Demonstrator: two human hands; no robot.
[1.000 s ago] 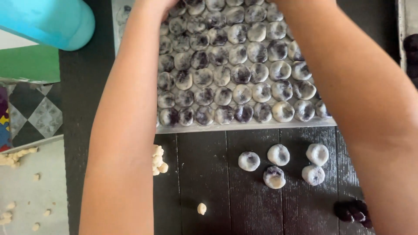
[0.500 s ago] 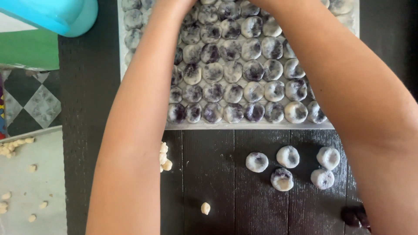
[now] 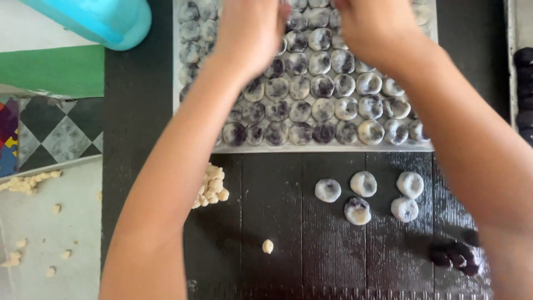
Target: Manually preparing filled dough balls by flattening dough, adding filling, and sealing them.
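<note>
Overhead, left hand point(image 3: 252, 30) and right hand point(image 3: 375, 25) meet above the tray point(image 3: 327, 148) of dough balls point(image 3: 311, 89), fingers cut off by frame edge, grip unreadable; five loose balls point(image 3: 363, 183) lie on worktop point(image 3: 277, 211) nearer the right arm

Two bare forearms and hands, nothing worn.

Left hand point(image 3: 250, 33) and right hand point(image 3: 377, 28) both bare: no gloves, rings, watch or bands on the parts that show. Wrists and forearms uncovered along their whole visible length down to the lower edge of the view; no sleeve hem, cuff or fabric comes in. Fingers largely cut off by the top edge, so nails and fingertips cannot be made out. No marks, plasters or jewellery seen on either arm.
</note>
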